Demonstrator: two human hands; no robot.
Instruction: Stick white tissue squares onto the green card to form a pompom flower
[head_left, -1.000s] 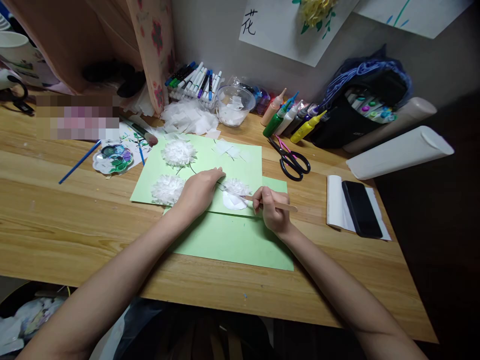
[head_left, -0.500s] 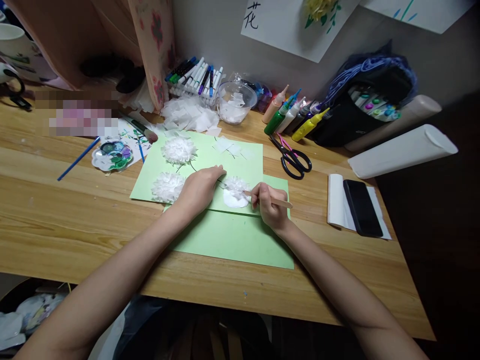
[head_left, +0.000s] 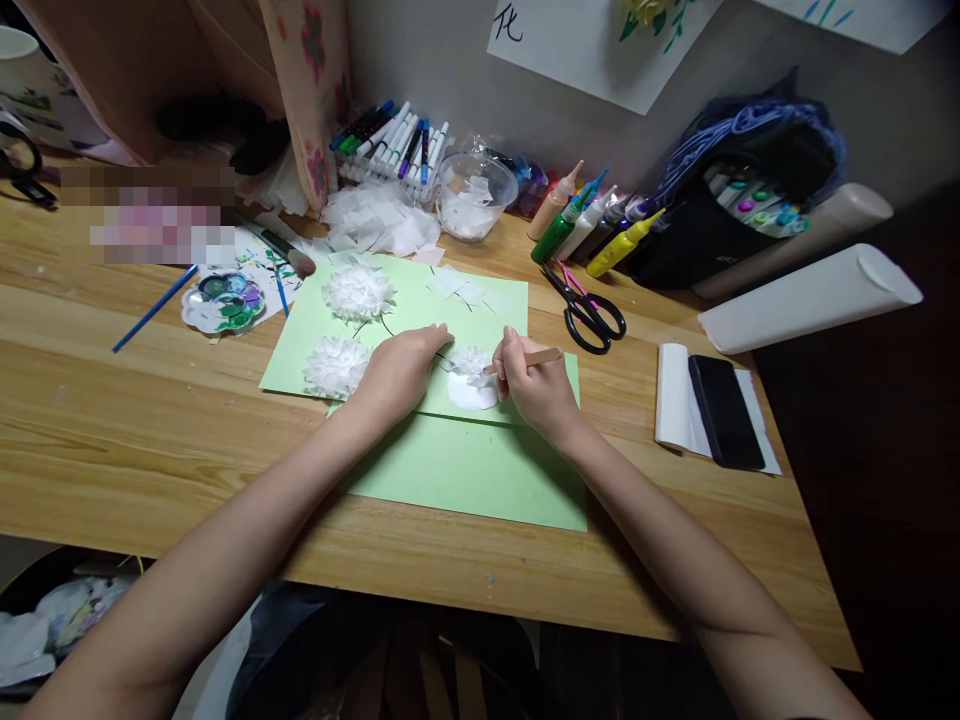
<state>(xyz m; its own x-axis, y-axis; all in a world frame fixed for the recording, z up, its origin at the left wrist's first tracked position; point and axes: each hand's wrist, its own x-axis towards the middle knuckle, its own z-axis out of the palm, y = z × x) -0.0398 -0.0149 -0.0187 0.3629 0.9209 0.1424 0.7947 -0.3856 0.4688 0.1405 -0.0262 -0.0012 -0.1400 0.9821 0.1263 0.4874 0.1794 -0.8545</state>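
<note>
Right hand (head_left: 529, 376) has its fingers pinched round a wooden stick (head_left: 544, 356), lying roughly 3-to-9, tip right by the white flower (head_left: 469, 362), their 9 o'clock. Left hand (head_left: 405, 368)'s at the flower's 10; can't tell its grip.

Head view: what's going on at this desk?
A person's right hand grips a wooden stick, its tip at the white ruffles that cover only part of a white disc. Their left hand rests on the same green sheet, where two fuller white flowers lie on the left.
</note>
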